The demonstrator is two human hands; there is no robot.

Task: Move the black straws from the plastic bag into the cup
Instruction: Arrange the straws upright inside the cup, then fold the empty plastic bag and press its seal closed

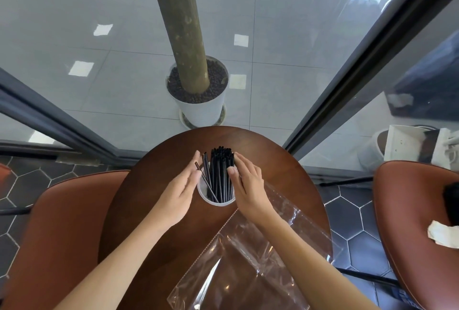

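Observation:
A bundle of black straws (pixel 221 173) stands upright in a clear plastic cup (pixel 215 202) near the middle of the round wooden table (pixel 285 175). A few straws lean out to the left of the bundle. My left hand (pixel 177 193) is beside the cup on its left, fingers straight and together, palm facing the straws. My right hand (pixel 247 183) is on the right, fingers lying against the bundle. The clear plastic bag (pixel 248 265) lies flat on the table in front of the cup, under my right forearm, and looks empty.
A white pot (pixel 203 108) with a thick trunk stands on the floor beyond the table. Brown chairs sit to the left (pixel 62 222) and right (pixel 417 210); the right one bears crumpled white paper (pixel 442 235). Glass walls with dark frames close off the far side.

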